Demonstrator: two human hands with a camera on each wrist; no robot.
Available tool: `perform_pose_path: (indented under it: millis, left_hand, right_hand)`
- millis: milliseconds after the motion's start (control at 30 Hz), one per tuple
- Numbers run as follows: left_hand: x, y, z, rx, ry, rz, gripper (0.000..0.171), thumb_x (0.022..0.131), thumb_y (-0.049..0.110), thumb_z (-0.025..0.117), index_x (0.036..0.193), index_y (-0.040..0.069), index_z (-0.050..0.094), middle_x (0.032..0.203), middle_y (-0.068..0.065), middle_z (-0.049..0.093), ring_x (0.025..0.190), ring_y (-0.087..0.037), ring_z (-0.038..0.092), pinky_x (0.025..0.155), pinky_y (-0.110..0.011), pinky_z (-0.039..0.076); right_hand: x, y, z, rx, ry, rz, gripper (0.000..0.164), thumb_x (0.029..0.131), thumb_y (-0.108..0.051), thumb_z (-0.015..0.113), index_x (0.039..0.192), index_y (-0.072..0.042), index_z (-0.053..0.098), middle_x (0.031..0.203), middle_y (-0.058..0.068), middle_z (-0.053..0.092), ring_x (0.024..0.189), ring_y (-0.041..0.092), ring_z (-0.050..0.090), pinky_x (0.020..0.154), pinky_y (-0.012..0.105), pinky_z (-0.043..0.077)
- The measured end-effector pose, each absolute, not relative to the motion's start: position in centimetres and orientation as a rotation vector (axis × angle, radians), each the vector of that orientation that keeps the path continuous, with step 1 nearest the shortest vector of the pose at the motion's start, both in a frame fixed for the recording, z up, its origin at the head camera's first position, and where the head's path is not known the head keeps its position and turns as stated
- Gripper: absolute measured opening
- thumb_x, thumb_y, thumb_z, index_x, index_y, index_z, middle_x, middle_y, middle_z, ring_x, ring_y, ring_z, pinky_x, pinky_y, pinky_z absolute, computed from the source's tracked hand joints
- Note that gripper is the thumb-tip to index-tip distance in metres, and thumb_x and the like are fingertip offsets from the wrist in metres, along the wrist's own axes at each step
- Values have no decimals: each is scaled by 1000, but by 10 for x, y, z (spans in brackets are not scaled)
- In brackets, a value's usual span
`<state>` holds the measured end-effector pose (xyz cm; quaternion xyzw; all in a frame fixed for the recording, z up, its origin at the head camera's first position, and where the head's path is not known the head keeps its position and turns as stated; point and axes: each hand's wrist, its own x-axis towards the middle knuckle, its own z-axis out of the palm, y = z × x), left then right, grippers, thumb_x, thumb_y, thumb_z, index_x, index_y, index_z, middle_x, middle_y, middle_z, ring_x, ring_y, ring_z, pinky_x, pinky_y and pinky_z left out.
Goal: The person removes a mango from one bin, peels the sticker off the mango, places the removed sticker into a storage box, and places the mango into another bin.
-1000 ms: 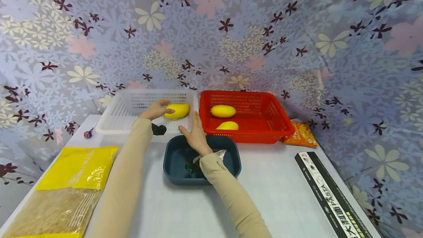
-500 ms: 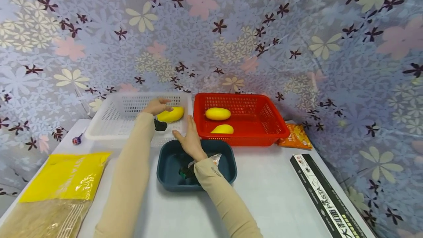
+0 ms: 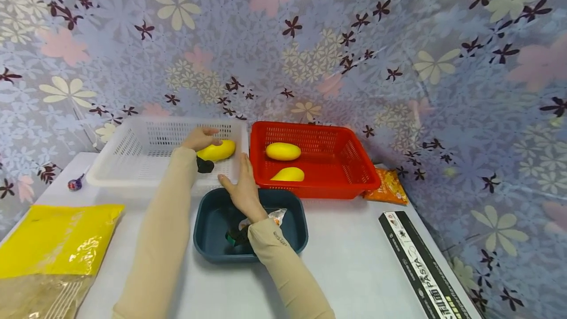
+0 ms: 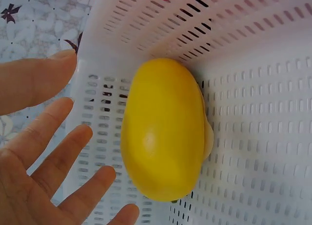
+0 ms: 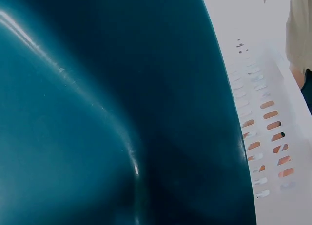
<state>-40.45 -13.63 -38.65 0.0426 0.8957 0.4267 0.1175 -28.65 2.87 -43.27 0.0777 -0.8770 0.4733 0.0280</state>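
My left hand (image 3: 199, 140) is over the white basket (image 3: 128, 171), beside a yellow mango (image 3: 217, 150). In the left wrist view its fingers (image 4: 63, 152) are spread, with a gap between them and the mango (image 4: 163, 132). A paler yellow edge of something shows along the mango's far side. My right hand (image 3: 244, 191) reaches over the dark blue basin (image 3: 205, 255), fingers extended toward the white basket's front right corner; contact there cannot be made out. The right wrist view shows the basin's wall (image 5: 185, 113) but no right hand.
Two yellow mangoes (image 3: 283, 151) lie in the red basket (image 3: 319, 191) on the right. A crinkled wrapper (image 3: 278, 215) shows in the basin. Around stand an orange snack bag (image 3: 390, 188), a pasta box (image 3: 425, 265), a yellow-topped bag (image 3: 62, 240) and a lollipop (image 3: 74, 184).
The head view has shifted, so the baskets, basin and bags appear further left. Both hands keep nearly the same places at the white basket and over the basin.
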Motion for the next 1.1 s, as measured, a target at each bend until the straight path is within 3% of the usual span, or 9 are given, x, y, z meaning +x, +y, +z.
perform_pose_path:
  millis: [433,633,900,1100]
  left_hand:
    - [-413,-135,-398,67,2588,1294,57,96,27,55,147,7,40,154,-18,35,142,-39,31,116,-55,26]
    - [-413,-134,-395,174,2604,1137,58,95,26,55,146,3,41,154,-21,33,142,-41,28,116,-57,25]
    - [-427,-130,-414,231,2463,948,80,88,24,60,155,8,19,155,-24,27,134,-40,35,115,-55,28]
    - [-431,-131,-422,193,2413,981,84,86,21,64,155,9,18,153,-25,27,132,-40,36,115,-55,30]
  right_hand:
    - [-288,27,-433,240,-2706,1456,85,93,-36,62,156,-10,12,164,10,12,149,32,21,118,52,23]
    - [-291,25,-434,271,-2686,1445,85,93,-36,61,156,-8,12,163,11,12,148,32,22,118,53,23]
    - [-290,26,-433,267,-2666,1441,84,93,-35,62,156,-7,14,163,12,15,147,33,25,117,53,25]
    - [-288,24,-434,274,-2662,1462,83,93,-35,62,155,-7,15,162,13,15,147,34,25,117,54,25]
